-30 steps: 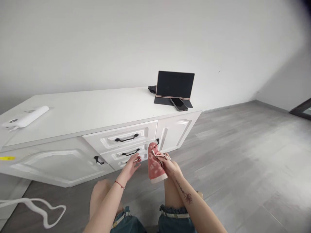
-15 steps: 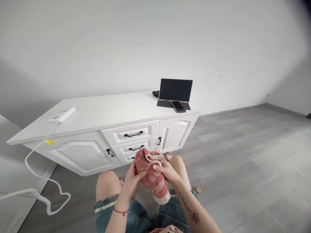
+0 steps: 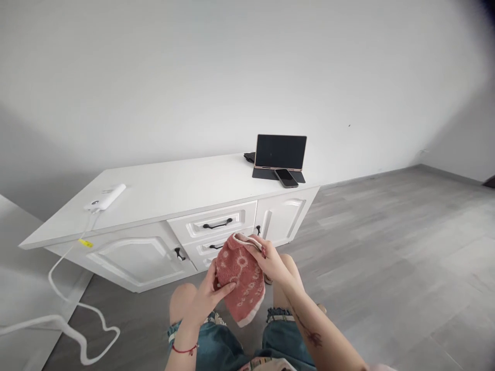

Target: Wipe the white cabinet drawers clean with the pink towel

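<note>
Above my lap I hold a red, fuzzy patterned cloth (image 3: 240, 273) with white edging, bunched so that its exact kind cannot be told. Pale ring shapes and letter-like marks cover its face. Gripping its left side is my left hand (image 3: 212, 293), thumb across the front and the other fingers partly hidden behind. At the upper right, my right hand (image 3: 268, 257) is closed on the folded-over rim, some of its fingers tucked into the fold.
In front stands a white cabinet (image 3: 174, 180) with black handles. On it are a tablet (image 3: 280, 151) propped on its cover, a phone (image 3: 286, 178), a small black item (image 3: 249, 156) and a white charger-like device (image 3: 108, 197). A white cable (image 3: 83, 340) hangs at left.
The cloth has been turned and spread, so more of its patterned face and lettering shows. My right hand has shifted up onto its rim. The view has tilted slightly.
</note>
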`<state>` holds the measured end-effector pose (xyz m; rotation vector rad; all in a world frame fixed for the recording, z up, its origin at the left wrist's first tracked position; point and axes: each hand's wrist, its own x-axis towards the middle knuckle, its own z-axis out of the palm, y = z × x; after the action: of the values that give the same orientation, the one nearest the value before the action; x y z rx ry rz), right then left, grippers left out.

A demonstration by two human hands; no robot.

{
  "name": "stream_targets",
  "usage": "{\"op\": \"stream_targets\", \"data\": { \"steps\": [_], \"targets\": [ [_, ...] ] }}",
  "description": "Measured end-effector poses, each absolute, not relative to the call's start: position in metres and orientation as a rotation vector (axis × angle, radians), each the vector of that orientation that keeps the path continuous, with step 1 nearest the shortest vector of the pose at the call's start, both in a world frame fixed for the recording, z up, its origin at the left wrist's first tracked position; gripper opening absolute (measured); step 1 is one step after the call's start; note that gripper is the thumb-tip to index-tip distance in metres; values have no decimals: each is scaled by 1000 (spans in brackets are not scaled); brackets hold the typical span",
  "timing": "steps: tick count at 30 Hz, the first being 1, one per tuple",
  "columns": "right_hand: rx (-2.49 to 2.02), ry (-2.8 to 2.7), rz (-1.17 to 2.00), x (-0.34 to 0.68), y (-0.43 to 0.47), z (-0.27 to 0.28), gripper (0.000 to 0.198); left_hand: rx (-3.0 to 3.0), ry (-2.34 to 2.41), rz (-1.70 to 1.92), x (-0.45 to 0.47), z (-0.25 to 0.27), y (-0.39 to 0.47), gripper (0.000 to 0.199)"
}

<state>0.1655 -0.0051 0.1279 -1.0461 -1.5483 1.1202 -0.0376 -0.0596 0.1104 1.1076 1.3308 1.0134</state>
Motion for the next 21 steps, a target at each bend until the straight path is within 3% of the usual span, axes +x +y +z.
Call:
{"op": "stream_targets", "data": {
  "steps": [3, 7, 9, 13, 18, 21],
  "targets": [
    [-1038, -1646, 1188, 162, 9, 148, 37, 1285, 1243, 958, -47, 106, -46, 55],
    [-970, -1716, 1365, 152, 28, 163, 43, 1340, 1141, 1121, -52, 100, -26, 85],
    [-924, -1744, 1402, 146, 38, 169, 46, 1302, 1146, 1140, -48, 99, -17, 90],
    [-955, -1833, 1357, 149, 56, 174, 47, 1229, 1241, 1178, -41, 101, 1, 68],
    [-1416, -1674, 1401, 176, 65, 150, 69, 1260, 1285, 1233, -42, 98, 13, 54],
    [-1490, -1673, 1378, 184, 57, 134, 51, 1319, 1374, 1224, -43, 92, 9, 52]
  ]
}}
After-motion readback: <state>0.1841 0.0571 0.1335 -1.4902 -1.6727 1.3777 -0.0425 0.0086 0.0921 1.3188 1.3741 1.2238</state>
